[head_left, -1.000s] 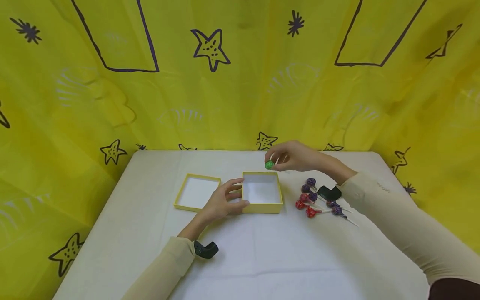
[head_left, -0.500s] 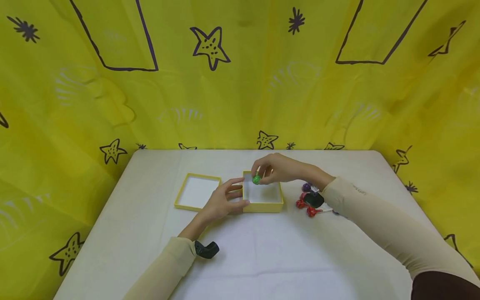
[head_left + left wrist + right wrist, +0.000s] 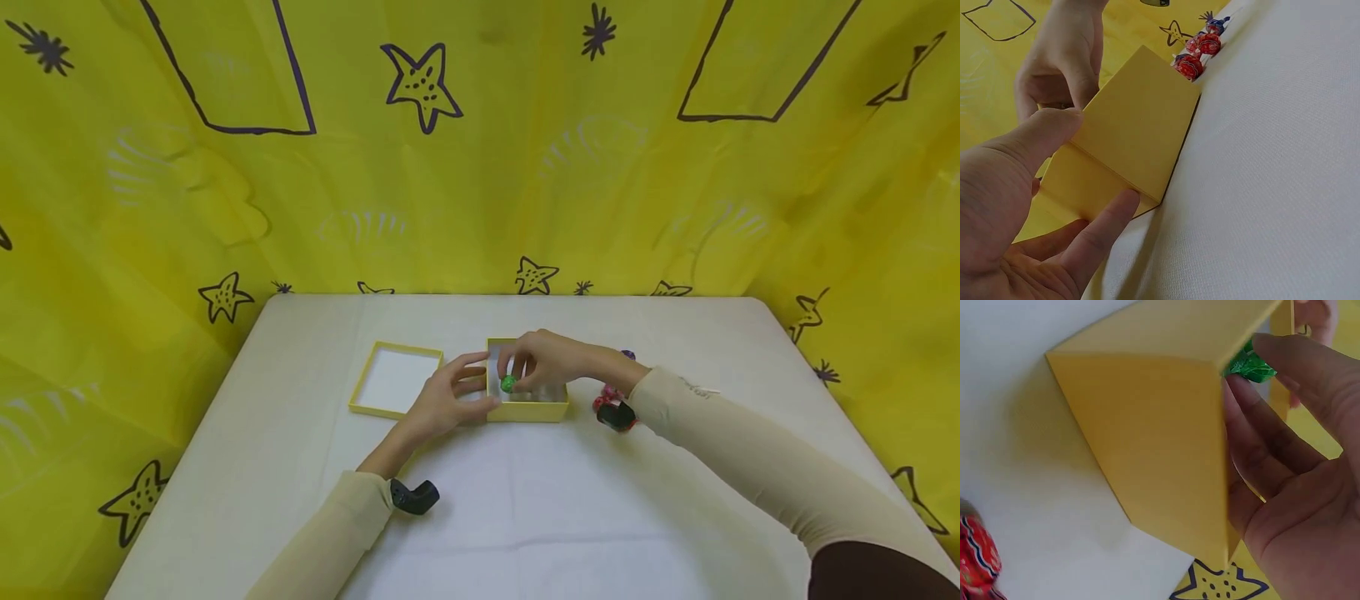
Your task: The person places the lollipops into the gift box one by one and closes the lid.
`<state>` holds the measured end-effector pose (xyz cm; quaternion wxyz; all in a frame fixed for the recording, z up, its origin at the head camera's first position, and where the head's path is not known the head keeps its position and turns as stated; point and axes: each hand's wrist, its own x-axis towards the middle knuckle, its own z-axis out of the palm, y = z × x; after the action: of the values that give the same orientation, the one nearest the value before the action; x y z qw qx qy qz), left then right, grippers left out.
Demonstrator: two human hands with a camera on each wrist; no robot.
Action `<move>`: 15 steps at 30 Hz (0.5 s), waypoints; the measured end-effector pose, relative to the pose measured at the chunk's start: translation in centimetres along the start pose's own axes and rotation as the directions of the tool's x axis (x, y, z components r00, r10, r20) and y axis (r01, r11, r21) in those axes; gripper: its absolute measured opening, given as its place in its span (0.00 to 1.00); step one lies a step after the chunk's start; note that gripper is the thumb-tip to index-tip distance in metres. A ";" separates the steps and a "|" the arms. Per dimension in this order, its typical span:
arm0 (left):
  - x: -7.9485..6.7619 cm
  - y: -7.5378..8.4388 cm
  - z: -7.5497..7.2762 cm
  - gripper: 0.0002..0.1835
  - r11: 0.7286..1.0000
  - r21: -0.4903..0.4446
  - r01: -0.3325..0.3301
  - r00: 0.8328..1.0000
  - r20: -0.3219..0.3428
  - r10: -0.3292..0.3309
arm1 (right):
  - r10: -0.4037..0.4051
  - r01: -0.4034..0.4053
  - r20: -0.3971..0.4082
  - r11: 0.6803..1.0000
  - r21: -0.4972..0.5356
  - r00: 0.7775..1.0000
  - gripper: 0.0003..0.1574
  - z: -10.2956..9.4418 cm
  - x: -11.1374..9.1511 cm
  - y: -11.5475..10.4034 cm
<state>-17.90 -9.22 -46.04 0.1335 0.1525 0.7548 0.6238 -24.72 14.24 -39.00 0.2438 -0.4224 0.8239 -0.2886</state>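
Yellow curtain (image 3: 480, 167), printed with dark starfish and other outlines, stands behind and to both sides of a bench (image 3: 555, 508) covered in white cloth. The right hand (image 3: 551, 358) has a narrow grip: thumb and finger pinch a green candy (image 3: 507, 383). That candy sits within the opening of the yellow box (image 3: 527, 412), towards its left side; whether it touches the box floor cannot be told. The box stands upright on the bench, open side up, interior pale.

At the box's left side is the left hand (image 3: 447, 396), its grip wide. Thumb and fingers are spread and touch the box, the thumb at the near left corner.

Left of the box, just beside the left hand, lies a shallow lid (image 3: 395, 383), white inner face up, edged in yellow. Right of the box are red candies (image 3: 606, 396) and a purple candy (image 3: 627, 354), partly hidden by the right arm; their number cannot be told. Both arms wear pale sleeves (image 3: 720, 433), with a black device (image 3: 415, 497) at each wrist.
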 end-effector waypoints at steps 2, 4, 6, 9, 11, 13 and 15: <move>0.0 0.0 0.0 0.41 1.000 -0.007 -0.004 1.000 0.003 0.004 | 0.018 -0.018 0.018 1.000 -0.001 1.000 0.10 0.4 0.2 0.2; 0.0 0.0 0.0 0.41 1.000 -0.010 -0.007 1.000 0.005 0.007 | 0.023 -0.023 0.034 1.000 0.001 0.999 0.10 0.8 0.4 0.3; 0.0 0.0 -0.1 0.41 1.000 -0.009 -0.009 1.000 0.007 0.010 | 0.015 -0.015 0.047 1.000 0.002 0.999 0.09 1.1 0.6 0.5; 0.0 -0.1 -0.1 0.40 1.000 -0.012 -0.013 1.000 0.014 0.013 | -0.006 0.006 0.057 1.000 0.000 0.998 0.09 1.5 1.0 0.6; 0.0 -0.1 -0.1 0.40 1.000 -0.012 -0.014 1.000 0.017 0.014 | -0.014 0.015 0.061 1.000 -0.008 0.998 0.09 1.7 1.2 0.7; 0.0 -0.1 -0.1 0.41 1.000 -0.012 -0.015 1.000 0.020 0.015 | -0.013 0.014 0.068 1.000 -0.016 0.998 0.10 1.9 1.4 0.8; 0.0 -0.2 -0.2 0.41 1.000 -0.010 -0.014 1.000 0.021 0.014 | -0.014 0.016 0.074 0.999 -0.032 0.997 0.10 2.0 1.6 0.8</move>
<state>-18.00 -9.38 -46.17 0.1379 0.1636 0.7491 0.6269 -24.71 12.76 -41.22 0.2652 -0.4428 0.8157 -0.2613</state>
